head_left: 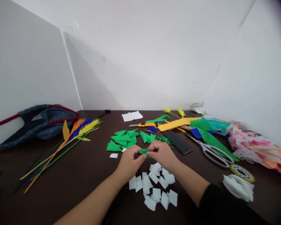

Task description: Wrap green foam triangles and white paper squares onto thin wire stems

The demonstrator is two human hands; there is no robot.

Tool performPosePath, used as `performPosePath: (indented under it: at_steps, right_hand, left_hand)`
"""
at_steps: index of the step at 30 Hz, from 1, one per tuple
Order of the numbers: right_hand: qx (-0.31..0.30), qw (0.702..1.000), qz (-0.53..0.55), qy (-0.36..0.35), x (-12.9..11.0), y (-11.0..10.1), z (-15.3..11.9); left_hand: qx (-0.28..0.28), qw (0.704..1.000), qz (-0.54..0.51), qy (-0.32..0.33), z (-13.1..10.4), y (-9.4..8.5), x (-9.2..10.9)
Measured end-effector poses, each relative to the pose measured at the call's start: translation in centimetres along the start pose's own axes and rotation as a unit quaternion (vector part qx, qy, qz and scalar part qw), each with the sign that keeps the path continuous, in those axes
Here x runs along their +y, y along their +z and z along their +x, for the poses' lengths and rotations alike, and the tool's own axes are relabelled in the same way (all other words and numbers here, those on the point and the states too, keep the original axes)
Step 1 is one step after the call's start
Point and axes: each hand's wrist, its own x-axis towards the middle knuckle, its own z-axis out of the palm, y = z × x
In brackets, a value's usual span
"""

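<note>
A small green paper piece [143, 151] is pinched between both hands, over the middle of the dark table. My left hand [130, 160] grips its left side with thumb and fingers. On its right side, my right hand [162, 153] has its fingertips closed on the paper. Just beyond the hands lies a pile of green paper pieces [123, 139], several of them pointed. Closer to me, below the wrists, small white squares [156, 194] are scattered and partly overlap.
Paper flower stems [71, 137] lie at left beside a dark cloth bag [44, 122]. A yellow utility knife [145, 124] is behind the pile. To the right are a black phone [178, 142], scissors [213, 151], a tape roll [242, 172] and a pink doll [255, 142].
</note>
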Motion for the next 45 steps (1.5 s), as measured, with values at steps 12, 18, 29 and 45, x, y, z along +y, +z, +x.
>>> performPosePath:
  at_steps: [12, 18, 29, 45]
  right_hand:
    - [-0.031, 0.997, -0.038, 0.054, -0.7, -0.3, -0.2]
    - [-0.045, 0.996, -0.077, 0.011, -0.7, -0.4, -0.3]
    - [-0.065, 0.996, 0.034, -0.045, 0.1, -1.3, -0.2]
    - [0.002, 0.997, -0.066, -0.029, 0.0, -1.1, -0.2]
  left_hand:
    - [-0.019, 1.0, 0.022, -0.002, 0.1, 0.7, 0.3]
    - [-0.012, 1.0, -0.012, -0.006, 0.2, 1.0, 0.4]
    - [0.071, 0.997, 0.022, -0.014, 0.5, 0.6, -0.3]
    - [0.027, 0.996, 0.083, -0.02, 0.5, 1.3, 0.3]
